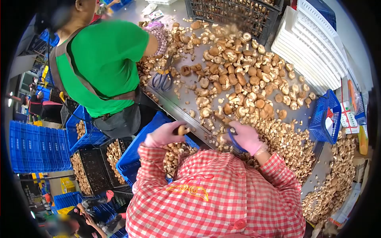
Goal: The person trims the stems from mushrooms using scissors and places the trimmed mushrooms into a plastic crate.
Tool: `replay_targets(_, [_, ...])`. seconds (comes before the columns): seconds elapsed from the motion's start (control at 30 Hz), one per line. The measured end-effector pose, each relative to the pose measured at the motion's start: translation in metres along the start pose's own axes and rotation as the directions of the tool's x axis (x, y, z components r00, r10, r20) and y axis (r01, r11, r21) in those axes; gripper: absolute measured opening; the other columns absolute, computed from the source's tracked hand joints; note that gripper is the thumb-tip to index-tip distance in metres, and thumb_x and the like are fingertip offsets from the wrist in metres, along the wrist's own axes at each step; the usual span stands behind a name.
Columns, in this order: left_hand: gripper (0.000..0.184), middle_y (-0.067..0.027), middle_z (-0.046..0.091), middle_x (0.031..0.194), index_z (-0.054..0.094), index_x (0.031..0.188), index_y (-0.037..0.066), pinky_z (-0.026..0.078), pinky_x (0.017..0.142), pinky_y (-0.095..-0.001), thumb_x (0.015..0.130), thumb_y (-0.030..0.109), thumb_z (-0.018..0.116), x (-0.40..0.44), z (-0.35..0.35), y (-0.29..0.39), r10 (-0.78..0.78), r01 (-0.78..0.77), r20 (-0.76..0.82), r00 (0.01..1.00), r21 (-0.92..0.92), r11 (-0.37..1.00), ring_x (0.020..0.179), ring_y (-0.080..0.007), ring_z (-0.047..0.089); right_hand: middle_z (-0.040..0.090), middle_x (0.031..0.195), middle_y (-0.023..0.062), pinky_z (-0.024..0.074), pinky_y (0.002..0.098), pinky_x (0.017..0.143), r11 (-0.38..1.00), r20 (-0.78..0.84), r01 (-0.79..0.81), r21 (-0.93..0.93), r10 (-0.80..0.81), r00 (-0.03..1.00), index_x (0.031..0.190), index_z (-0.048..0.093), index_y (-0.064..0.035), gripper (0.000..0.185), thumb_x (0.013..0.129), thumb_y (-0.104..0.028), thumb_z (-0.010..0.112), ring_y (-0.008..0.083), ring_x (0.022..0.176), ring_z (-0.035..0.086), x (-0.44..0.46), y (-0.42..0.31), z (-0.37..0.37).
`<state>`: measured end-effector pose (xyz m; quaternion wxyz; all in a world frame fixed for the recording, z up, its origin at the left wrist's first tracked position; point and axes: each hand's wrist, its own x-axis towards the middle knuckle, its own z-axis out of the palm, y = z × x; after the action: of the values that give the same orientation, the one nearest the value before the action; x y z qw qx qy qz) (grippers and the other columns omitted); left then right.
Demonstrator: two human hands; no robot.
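Note:
My left hand (164,134), in a pink glove, is closed round a shiitake mushroom (182,130), its pale stem pointing right. Below this hand is a blue crate (133,152) with mushrooms in it. My right hand (248,139), also in a pink glove, grips blue-handled scissors (236,142) at the metal table's near edge; their blades are blurred and hard to make out. Whole shiitake mushrooms (238,79) are heaped on the table beyond my hands. To the right of my right hand lies a pile of small cut stems (291,148).
A person in a green shirt (103,59) works at the left, near another pair of scissors (162,80). A black crate (234,16) and stacked white trays (305,47) stand at the back. A blue basket (326,115) is on the right. Blue crates (39,146) are stacked at left.

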<state>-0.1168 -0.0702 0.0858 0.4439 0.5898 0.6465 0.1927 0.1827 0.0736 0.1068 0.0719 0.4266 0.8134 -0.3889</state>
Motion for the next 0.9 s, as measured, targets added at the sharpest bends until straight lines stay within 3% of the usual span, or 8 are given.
replay_targets(0.17, [0.068,-0.0205,0.065,0.112,0.051,0.131,0.000,0.050,0.089,-0.0358,0.079,0.036,0.076,-0.026,-0.022,0.003,-0.174,0.177,-0.040,0.984,0.098,0.979,0.104,-0.0299,0.064,0.064,0.075,0.0117,0.0510,0.0379,0.066,0.925,-0.189,0.031,-0.379,-0.111,0.976,0.093,0.064,-0.0067,0.042,0.077,-0.044,0.073,0.0272,0.068,0.066,0.018,0.015,-0.022])
replay_targets(0.27, [0.067,-0.0207,0.065,0.111,0.049,0.133,0.000,0.051,0.089,-0.0361,0.081,0.035,0.074,-0.006,-0.012,0.018,-0.149,0.149,-0.011,0.989,0.053,0.987,0.104,-0.0288,0.064,0.065,0.076,0.0124,0.0512,0.0388,0.067,0.921,-0.074,0.007,-0.391,-0.039,0.996,0.092,0.065,-0.0070,0.041,0.077,-0.044,0.072,0.0287,0.071,0.066,0.034,0.015,-0.019])
replay_targets(0.37, [0.067,-0.0191,0.062,0.114,0.044,0.137,-0.002,0.051,0.087,-0.0330,0.086,0.032,0.071,0.024,0.020,0.000,-0.050,0.032,-0.121,0.991,-0.148,0.989,0.100,-0.0256,0.064,0.068,0.083,0.0164,0.0518,0.0420,0.077,0.963,-0.075,0.038,-0.269,-0.060,0.995,0.098,0.064,-0.0041,0.048,0.075,-0.045,0.074,0.0338,0.081,0.068,0.033,0.018,-0.011])
replay_targets(0.47, [0.071,-0.0172,0.050,0.134,0.031,0.146,0.000,0.053,0.083,-0.0323,0.090,0.023,0.068,0.053,0.057,0.010,-0.095,-0.073,-0.190,0.977,-0.718,0.692,0.105,-0.0219,0.060,0.068,0.085,0.0156,0.0518,0.0418,0.076,0.973,-0.017,0.025,-0.229,-0.030,0.999,0.104,0.064,-0.0089,0.048,0.077,-0.047,0.073,0.0334,0.082,0.068,0.017,-0.005,-0.012])
replay_targets(0.6, [0.074,-0.0141,0.057,0.122,0.028,0.145,-0.003,0.052,0.085,-0.0316,0.089,0.020,0.069,0.072,0.081,0.010,-0.196,0.014,-0.081,0.977,-0.898,0.441,0.102,-0.0198,0.061,0.067,0.085,0.0173,0.0509,0.0436,0.074,0.974,-0.048,0.130,-0.183,-0.141,0.989,0.112,0.059,-0.0114,0.052,0.080,-0.051,0.069,0.0354,0.081,0.067,0.004,-0.004,0.008])
replay_targets(0.77, [0.065,-0.0082,0.061,0.110,0.041,0.139,-0.002,0.048,0.090,-0.0283,0.085,0.017,0.071,0.030,0.043,-0.002,-0.077,0.019,-0.042,0.996,-0.753,0.658,0.098,-0.0158,0.061,0.066,0.080,0.0182,0.0501,0.0447,0.069,0.980,-0.091,0.118,-0.161,-0.134,0.987,0.108,0.058,-0.0092,0.055,0.077,-0.054,0.070,0.0369,0.078,0.066,0.010,0.011,0.013])
replay_targets(0.83, [0.066,-0.0098,0.064,0.109,0.046,0.136,-0.002,0.050,0.088,-0.0314,0.083,0.025,0.075,0.004,0.017,-0.033,0.032,-0.018,0.029,0.999,-0.395,0.919,0.098,-0.0183,0.062,0.066,0.076,0.0173,0.0500,0.0449,0.067,0.984,-0.142,0.085,-0.154,-0.107,0.984,0.105,0.058,-0.0081,0.057,0.076,-0.055,0.071,0.0367,0.077,0.066,0.013,0.017,0.009])
replay_targets(0.9, [0.067,-0.0138,0.067,0.106,0.051,0.131,-0.002,0.051,0.085,-0.0339,0.081,0.034,0.077,-0.023,-0.011,-0.033,-0.152,0.171,0.127,0.980,-0.153,0.973,0.097,-0.0220,0.064,0.066,0.076,0.0171,0.0504,0.0446,0.068,0.968,-0.157,0.128,-0.214,-0.163,0.974,0.105,0.059,-0.0074,0.057,0.076,-0.054,0.071,0.0364,0.077,0.067,0.016,0.017,0.010])
